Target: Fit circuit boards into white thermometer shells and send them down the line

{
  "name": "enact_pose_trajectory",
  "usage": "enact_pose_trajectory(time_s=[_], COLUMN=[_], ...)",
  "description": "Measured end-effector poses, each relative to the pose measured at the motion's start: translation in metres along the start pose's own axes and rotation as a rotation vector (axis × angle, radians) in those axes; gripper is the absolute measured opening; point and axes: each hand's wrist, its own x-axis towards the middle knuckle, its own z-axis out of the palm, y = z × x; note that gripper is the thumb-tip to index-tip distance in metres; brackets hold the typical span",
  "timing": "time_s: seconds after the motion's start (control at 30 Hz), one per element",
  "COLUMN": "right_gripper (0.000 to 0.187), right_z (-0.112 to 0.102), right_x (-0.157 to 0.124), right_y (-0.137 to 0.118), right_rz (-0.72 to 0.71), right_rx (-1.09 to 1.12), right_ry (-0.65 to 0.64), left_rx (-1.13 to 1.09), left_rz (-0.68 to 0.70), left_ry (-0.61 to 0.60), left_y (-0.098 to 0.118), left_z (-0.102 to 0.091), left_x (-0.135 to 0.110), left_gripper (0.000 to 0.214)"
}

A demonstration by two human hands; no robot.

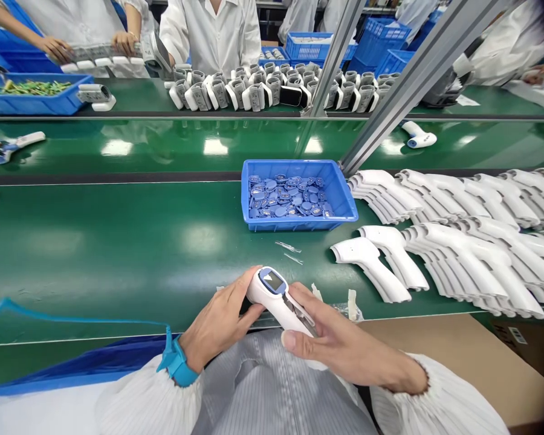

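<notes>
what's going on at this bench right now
The person's left hand and right hand hold a white handheld device with a blue-rimmed display; its casing is parted along the side by the right hand. Beyond it, a blue bin of small blue parts stands on the green bench, with white shells lying rightward.

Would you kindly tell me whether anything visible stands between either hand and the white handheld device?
Nothing visible does: the left hand holds the white device near its screen, and the right hand grips its handle.
</notes>
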Motion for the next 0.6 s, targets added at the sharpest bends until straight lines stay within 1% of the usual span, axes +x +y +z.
enact_pose_trajectory(time_s=[0.07, 0.1, 0.17, 0.23, 0.27, 0.3, 0.37, 0.4, 0.43, 0.5, 0.53, 0.6], right_gripper=[0.053, 0.049, 0.039, 0.036, 0.037, 0.038, 0.033, 0.030, 0.030, 0.041, 0.046, 0.051], right_z=[0.000, -0.002, -0.008, -0.013, -0.014, -0.012, -0.004, 0.002, 0.009, 0.019, 0.022, 0.024], right_x=[0.000, 0.000, 0.000, 0.003, 0.007, 0.012, 0.027, 0.036, 0.045, 0.064, 0.072, 0.082], right_y=[0.002, 0.003, 0.008, 0.010, 0.010, 0.008, -0.001, -0.006, -0.012, -0.021, -0.024, -0.027], right_rz=[-0.010, -0.026, -0.088, -0.186, -0.239, -0.286, -0.341, -0.349, -0.348, -0.337, -0.340, -0.374], right_rx=[-0.073, -0.139, -0.306, -0.418, -0.428, -0.417, -0.399, -0.411, -0.441, -0.537, -0.594, -0.713], right_ry=[0.025, 0.031, 0.023, 0.034, 0.076, 0.149, 0.374, 0.506, 0.632, 0.845, 0.912, 0.958], left_rx=[-0.031, -0.058, -0.147, -0.224, -0.238, -0.238, -0.230, -0.236, -0.247, -0.270, -0.276, -0.261], left_rz=[0.016, 0.031, 0.039, -0.028, -0.078, -0.125, -0.167, -0.153, -0.133, -0.108, -0.099, -0.081], left_ry=[0.037, 0.047, -0.013, -0.099, -0.114, -0.094, -0.002, 0.033, 0.061, 0.069, 0.048, -0.002], left_y=[0.000, 0.001, 0.005, 0.013, 0.017, 0.022, 0.031, 0.035, 0.039, 0.044, 0.046, 0.047], left_z=[-0.001, -0.003, -0.008, -0.012, -0.014, -0.015, -0.017, -0.017, -0.018, -0.019, -0.019, -0.019], left_x=[0.001, 0.002, 0.006, 0.011, 0.014, 0.017, 0.025, 0.028, 0.032, 0.038, 0.041, 0.044], left_gripper=[0.052, 0.051, 0.046, 0.039, 0.037, 0.036, 0.031, 0.027, 0.021, 0.010, 0.006, 0.005])
